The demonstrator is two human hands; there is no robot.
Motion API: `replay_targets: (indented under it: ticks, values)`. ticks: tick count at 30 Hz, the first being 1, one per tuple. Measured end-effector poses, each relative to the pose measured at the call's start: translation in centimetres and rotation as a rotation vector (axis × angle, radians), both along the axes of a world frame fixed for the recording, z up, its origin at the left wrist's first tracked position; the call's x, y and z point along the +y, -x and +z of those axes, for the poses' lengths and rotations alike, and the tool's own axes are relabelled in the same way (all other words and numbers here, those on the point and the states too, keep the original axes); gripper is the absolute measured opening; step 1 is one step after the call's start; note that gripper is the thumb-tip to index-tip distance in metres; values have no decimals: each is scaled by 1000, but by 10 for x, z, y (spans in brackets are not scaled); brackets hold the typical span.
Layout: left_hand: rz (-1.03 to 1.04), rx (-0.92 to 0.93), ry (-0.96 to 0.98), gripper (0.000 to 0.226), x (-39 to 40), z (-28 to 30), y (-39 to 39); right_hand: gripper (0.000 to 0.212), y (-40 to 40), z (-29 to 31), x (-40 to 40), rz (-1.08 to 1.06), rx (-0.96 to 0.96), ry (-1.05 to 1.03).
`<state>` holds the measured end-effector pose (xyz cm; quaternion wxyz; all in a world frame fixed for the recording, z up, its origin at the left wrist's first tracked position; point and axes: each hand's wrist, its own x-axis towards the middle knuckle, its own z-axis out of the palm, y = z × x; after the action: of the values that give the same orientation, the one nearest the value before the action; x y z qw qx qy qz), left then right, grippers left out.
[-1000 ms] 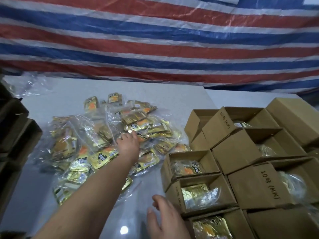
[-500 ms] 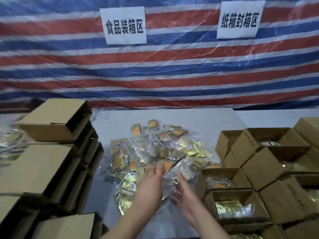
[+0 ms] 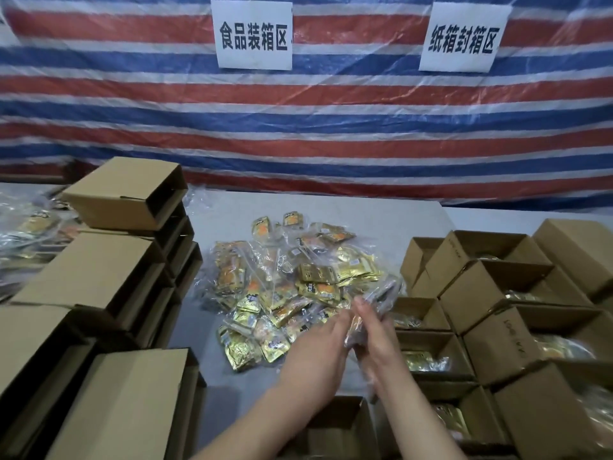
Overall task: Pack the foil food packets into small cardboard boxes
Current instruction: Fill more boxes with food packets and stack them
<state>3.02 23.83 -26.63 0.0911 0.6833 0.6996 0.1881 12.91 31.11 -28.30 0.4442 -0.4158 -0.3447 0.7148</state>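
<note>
While both palms face each other above grey table (image 3: 365, 220), left hand (image 3: 318, 355) and right hand (image 3: 376, 343) press clear plastic bag of gold foil packets (image 3: 371, 310) between nearly straight fingers. Bag stands on edge, long axis running away from person. Loose gold packet heap (image 3: 288, 283) lies behind; open brown cardboard boxes (image 3: 428, 356) right, some filled.

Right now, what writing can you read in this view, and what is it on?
"食品装箱区": left white paper sign on the striped tarpaulin.
"纸箱封箱区": right white paper sign.
Handwriting on a brown cardboard box: too blurred.
Print on the gold foil packets: too small.
</note>
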Motion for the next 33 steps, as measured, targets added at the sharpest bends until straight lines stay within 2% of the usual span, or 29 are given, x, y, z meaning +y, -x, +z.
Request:
replay_targets:
  ticks: [3,6,8,10,12,16,19,22,25,27,30,33]
  values:
    - [-75,-215,43,76,-16,-5,-1,28,-16,-1,-4,-41,-48,-18]
    - [44,-616,26,75,-35,-18,15,35,-33,-2,-6,-39,-50,63]
    - [234,-727,33,71,-47,-39,32,44,-40,-5,-7,-57,-88,70]
    - [370,-713,112,67,-61,-64,46,45,-40,-9,-12,-56,-195,-3]
    - [409,-631,235,60,-74,-91,54,45,-36,-15,-22,-15,-383,-146]
    - [409,-656,405,56,-90,-129,55,70,-25,-34,-45,257,-584,-429]
    - [414,-734,410,48,-94,-148,50,67,-19,-49,-61,474,-682,-565]
    - [393,-816,324,25,-93,-159,48,80,-20,-64,-63,735,-836,-713]
    - [369,-881,288,21,-94,-166,48,88,-21,-74,-60,951,-949,-803]
    - [348,-909,275,24,-95,-170,49,82,-20,-78,-56,1016,-947,-779]
    - [359,-911,261,32,-93,-174,50,61,-17,-78,-50,1125,-968,-749]
    - [386,-918,275,23,-93,-183,50,41,-14,-84,-49,1280,-1010,-788]
